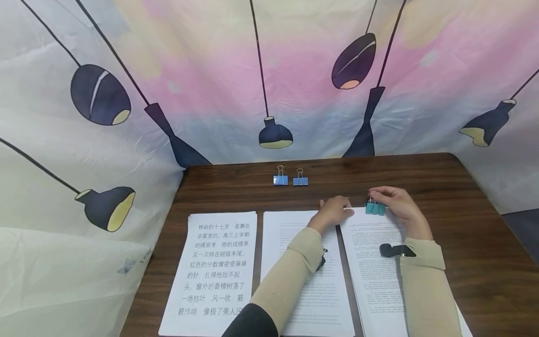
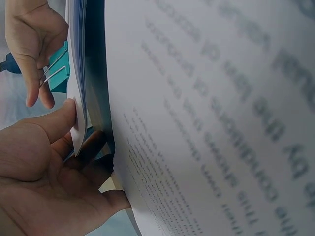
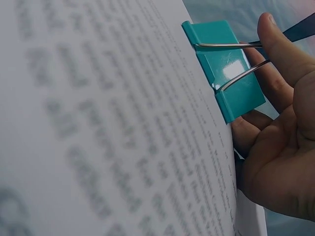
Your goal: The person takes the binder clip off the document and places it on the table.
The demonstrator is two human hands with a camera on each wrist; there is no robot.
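Observation:
A teal binder clip (image 1: 375, 208) sits on the top edge of the right-hand paper stack (image 1: 370, 262). My right hand (image 1: 397, 203) pinches its wire handles between thumb and forefinger, seen close up in the right wrist view, where the teal clip (image 3: 229, 69) bites over the sheet edge. At the same stack's top left corner, my left hand (image 1: 332, 213) grips the paper. In the left wrist view its thumb (image 2: 61, 120) presses on one face of the stack while other fingers lie behind, partly hidden.
Two blue binder clips (image 1: 290, 179) stand near the table's far edge. A middle stack of printed sheets (image 1: 290, 224) lies under the left forearm. Farther left is a stack with large Chinese characters (image 1: 219, 262). A patterned cloth (image 1: 231, 84) hangs behind the wooden table (image 1: 471, 224).

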